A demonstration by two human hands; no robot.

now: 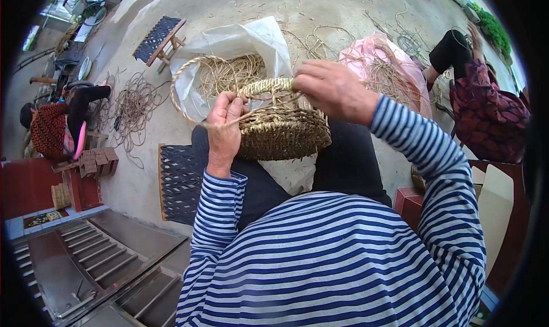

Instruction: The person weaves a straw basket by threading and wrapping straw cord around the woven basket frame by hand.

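Note:
A woven straw basket (284,133) rests over my lap, its coarse braided wall facing me. Along its top runs a wrapped straw handle (266,87). My left hand (225,128) is closed at the handle's left end, thumb up, with a straw cord (176,96) looping out to the left and passing across it. At the handle's right end, the fingers of my right hand (333,89) are bent and closed on it; their tips are partly hidden. The basket's inside is mostly out of sight.
Ahead lies an open white plastic bag (269,38) of straw cord, with a pink bag (366,52) farther right. A small woven-top stool (160,39) stands front left. Loose cord (136,106) covers the floor at left. One person (54,124) sits left, another (489,112) right.

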